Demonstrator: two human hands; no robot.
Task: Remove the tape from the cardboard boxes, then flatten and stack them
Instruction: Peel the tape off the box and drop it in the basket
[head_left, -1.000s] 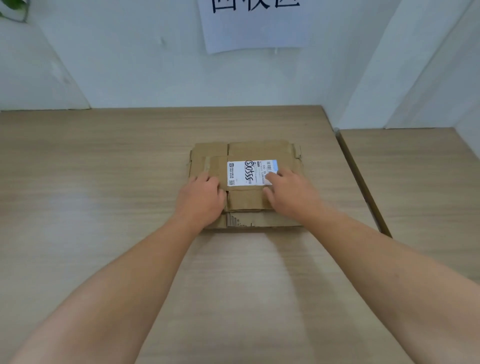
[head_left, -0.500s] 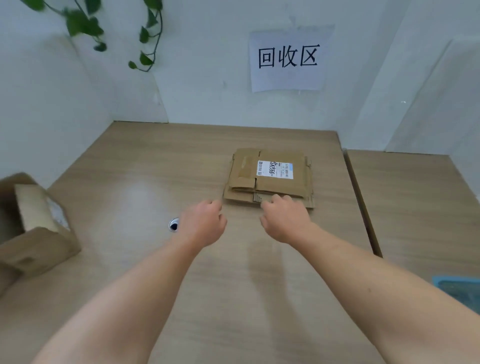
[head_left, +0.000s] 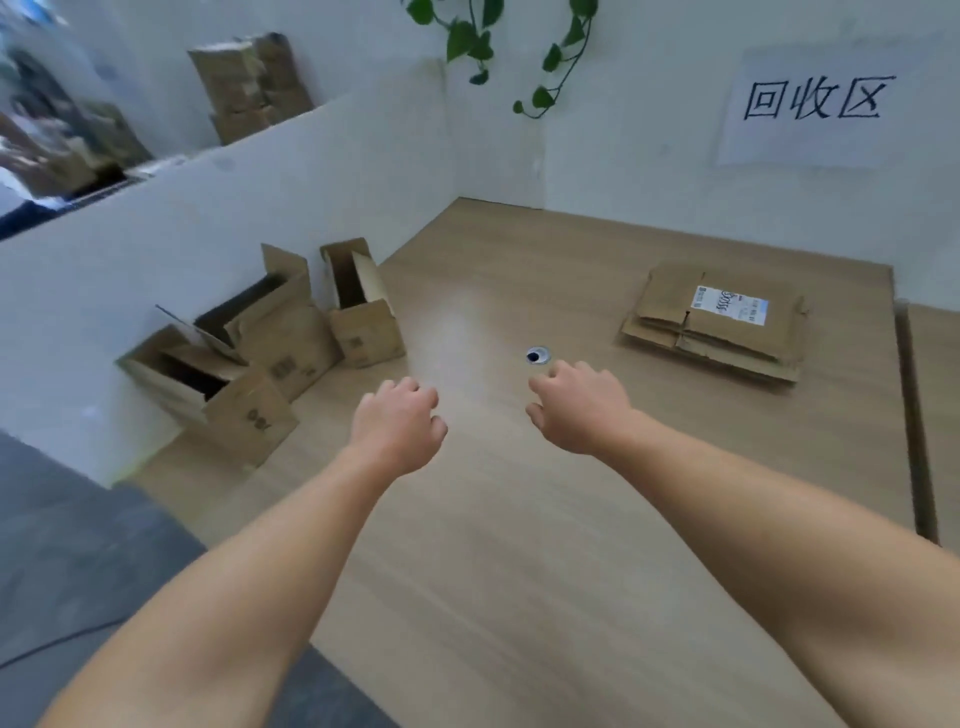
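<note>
While the left hand (head_left: 397, 426) and right hand (head_left: 576, 410) hover above the table (head_left: 519, 571), fingers loosely curled and holding nothing, the task appears partly done. Stack (head_left: 717, 332) of flattened boxes: beyond and right of the right hand, well apart from it, labelled sheet uppermost. Three open boxes (head_left: 280, 332): left of and beyond the left hand, standing with flaps raised, not yet flattened; any tape on them cannot be made out. Judged remaining: strip, flatten, add to stack.
</note>
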